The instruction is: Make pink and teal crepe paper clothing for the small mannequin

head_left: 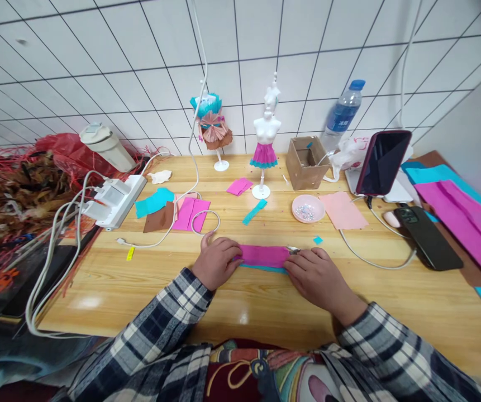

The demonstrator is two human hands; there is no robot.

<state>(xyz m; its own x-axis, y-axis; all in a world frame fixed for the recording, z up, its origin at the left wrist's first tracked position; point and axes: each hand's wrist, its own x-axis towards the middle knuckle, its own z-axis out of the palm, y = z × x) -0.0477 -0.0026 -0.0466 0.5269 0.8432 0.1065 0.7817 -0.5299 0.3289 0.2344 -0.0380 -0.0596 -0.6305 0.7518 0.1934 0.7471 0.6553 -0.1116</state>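
A magenta crepe paper strip (264, 255) lies flat across the table in front of me, with a blue layer (261, 268) showing along its lower edge. My left hand (219, 261) pinches the strip's left end, thumb raised. At the right end, my right hand (313, 274) has its fingers closed on the paper. A small shiny metal tip (293, 250) shows beside the right fingertips; the rest of that tool is hidden. Beyond the hands, a white dress-form figure (266, 129) wears a magenta skirt with a blue hem (264, 156).
A pink dish of gems (308, 209), a cardboard box (307, 163) and a water bottle (344, 111) stand towards the back. Folded magenta paper (192, 214) lies left. A white cable (190, 151) crosses the left side. Phones (428, 239) and long paper sheets (466, 223) lie right.
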